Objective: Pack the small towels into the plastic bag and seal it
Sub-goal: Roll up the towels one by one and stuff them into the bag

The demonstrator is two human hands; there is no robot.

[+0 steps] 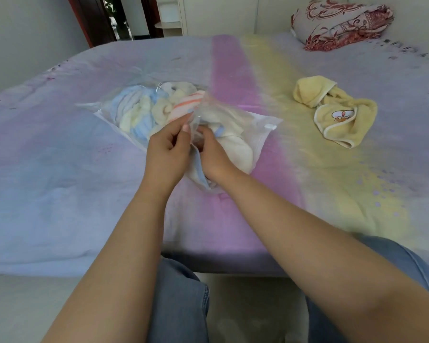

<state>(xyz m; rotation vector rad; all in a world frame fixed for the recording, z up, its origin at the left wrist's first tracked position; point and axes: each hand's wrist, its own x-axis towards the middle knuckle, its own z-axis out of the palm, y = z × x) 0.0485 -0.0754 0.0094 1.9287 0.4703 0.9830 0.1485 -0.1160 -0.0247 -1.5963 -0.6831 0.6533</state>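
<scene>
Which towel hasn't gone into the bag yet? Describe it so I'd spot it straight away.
Start at the bed with its pastel striped cover and find the yellow stripe right of the pink one. There, right of the plastic bag the hands work on, lies the yellow towel, loose and crumpled. Unlike the bagged towels, it lies uncovered and bears a small embroidered cartoon patch.

yellow towel [337, 112] | clear plastic bag [233, 115] | pastel-striped bedsheet [60, 169]

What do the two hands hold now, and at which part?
The left hand pinches the open near edge of the clear plastic bag. The right hand grips a cream small towel at that opening.
</scene>
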